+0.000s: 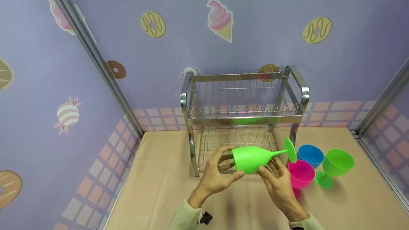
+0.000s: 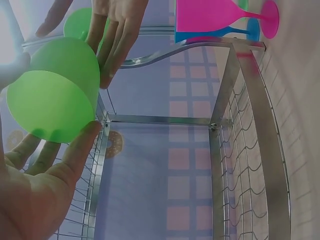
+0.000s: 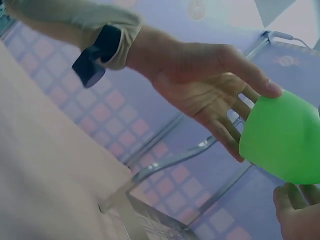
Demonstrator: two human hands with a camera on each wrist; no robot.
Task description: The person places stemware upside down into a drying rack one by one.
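A light-green plastic goblet (image 1: 252,159) is held on its side in front of the rack, bowl opening to the left and foot to the right. My left hand (image 1: 213,175) grips it near the rim, thumb on the near side and fingers on the far side. In the right wrist view, the left thumb and fingers span the bowl (image 3: 282,137). My right hand (image 1: 278,185) holds the goblet where bowl narrows to stem, its thumb on the near side and its other fingers partly hidden behind. The left wrist view looks into the bowl's open mouth (image 2: 50,105).
A two-tier metal dish rack (image 1: 246,121) stands behind the hands. Right of it, close together on the table (image 1: 166,191), stand a pink goblet (image 1: 301,174), a blue goblet (image 1: 310,155) and another green goblet (image 1: 338,163). Patterned walls (image 1: 105,134) enclose the back and sides.
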